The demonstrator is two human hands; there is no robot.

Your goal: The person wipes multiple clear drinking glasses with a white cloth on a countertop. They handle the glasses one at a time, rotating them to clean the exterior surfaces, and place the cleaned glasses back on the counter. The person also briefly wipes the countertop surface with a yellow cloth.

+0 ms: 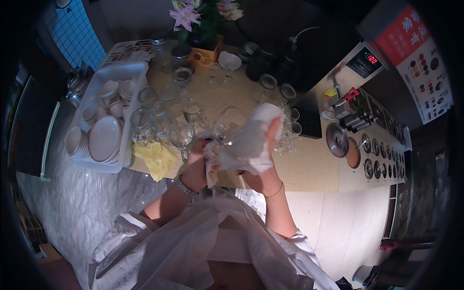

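Observation:
In front of my body, both hands are on a bunched white cloth (255, 136) above the counter's front edge. My left hand (195, 165) grips its narrower end. My right hand (266, 177) has the wider part, with fingers wrapped around its far side. A clear glass rim (229, 115) shows just behind the cloth; I cannot tell whether a hand holds that glass. Left of my left hand, a stemmed glass (182, 136) stands among several others. A crumpled yellow cloth (156, 157) hangs slightly over the counter's front edge.
At the left, a white plastic tub (140, 74) holds stacked plates (104, 137), bowls and cups. Glass jars and a vase of lilies (185, 17) stand at the back of the counter (315, 170). To the right are a black box (306, 125), a steel lid (337, 139) and rows of round lidded containers.

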